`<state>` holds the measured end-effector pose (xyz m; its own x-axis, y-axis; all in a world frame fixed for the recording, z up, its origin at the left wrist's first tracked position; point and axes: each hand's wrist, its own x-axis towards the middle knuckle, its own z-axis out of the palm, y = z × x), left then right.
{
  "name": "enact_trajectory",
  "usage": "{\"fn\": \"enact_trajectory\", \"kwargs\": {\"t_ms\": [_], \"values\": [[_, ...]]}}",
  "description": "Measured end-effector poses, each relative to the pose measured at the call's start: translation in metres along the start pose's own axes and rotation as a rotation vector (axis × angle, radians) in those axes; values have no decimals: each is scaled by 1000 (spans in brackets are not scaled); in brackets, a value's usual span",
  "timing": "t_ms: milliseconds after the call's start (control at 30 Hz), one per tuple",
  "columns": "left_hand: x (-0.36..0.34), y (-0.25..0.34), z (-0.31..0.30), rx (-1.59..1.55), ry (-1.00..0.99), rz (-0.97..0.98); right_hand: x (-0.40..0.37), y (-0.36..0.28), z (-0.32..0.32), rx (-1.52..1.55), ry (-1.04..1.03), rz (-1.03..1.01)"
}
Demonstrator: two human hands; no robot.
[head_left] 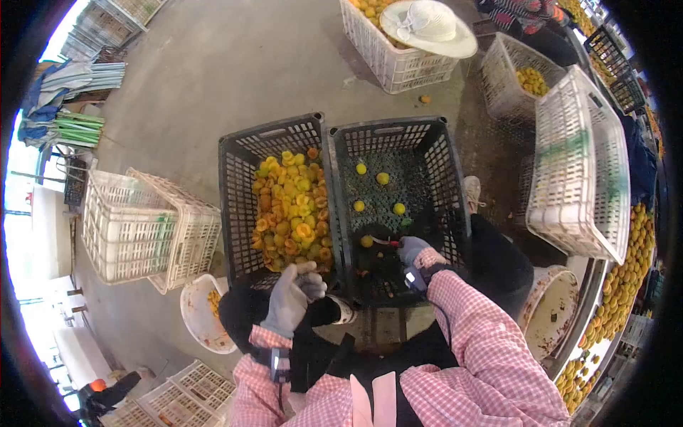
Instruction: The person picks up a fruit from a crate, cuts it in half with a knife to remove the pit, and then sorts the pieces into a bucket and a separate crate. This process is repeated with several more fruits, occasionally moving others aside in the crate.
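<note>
Two black plastic crates stand side by side in front of me. The left crate point(235, 171) holds a heap of split yellow-orange apricots point(292, 206). In the right crate point(445, 167) lie several whole apricots point(383, 178) scattered over its dark mesh floor. My left hand point(293, 295), in a grey glove, hovers at the near edge of the left crate, fingers loosely bent and nothing visible in them. Inside the right crate, my gloved right hand point(415, 250) grips a small red-handled knife point(385, 242). Its blade points left, right at a single apricot point(366, 241).
White buckets flank my legs, one at left point(191, 313) and one at right point(544, 313). Stacked white crates point(131, 228) stand left; another white crate point(569, 164) is tilted at right. Ahead, a sun hat point(430, 28) rests on a fruit-filled crate. A person sits at upper right.
</note>
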<state>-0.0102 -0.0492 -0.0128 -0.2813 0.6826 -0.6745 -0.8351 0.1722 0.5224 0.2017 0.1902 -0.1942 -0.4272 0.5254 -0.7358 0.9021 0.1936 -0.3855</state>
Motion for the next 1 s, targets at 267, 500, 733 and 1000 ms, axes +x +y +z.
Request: {"fn": "enact_trajectory", "kwargs": {"t_ms": [267, 500, 733, 1000], "values": [[18, 4, 15, 59, -35, 8, 65, 28, 71, -566, 22, 26], [29, 0, 5, 62, -64, -61, 70, 23, 34, -567, -99, -37], [29, -5, 15, 292, -123, 42, 48, 19, 25, 200, -128, -68], [28, -38, 33, 894, -203, 495, -140, -118, -21, 685, 156, -476]]}}
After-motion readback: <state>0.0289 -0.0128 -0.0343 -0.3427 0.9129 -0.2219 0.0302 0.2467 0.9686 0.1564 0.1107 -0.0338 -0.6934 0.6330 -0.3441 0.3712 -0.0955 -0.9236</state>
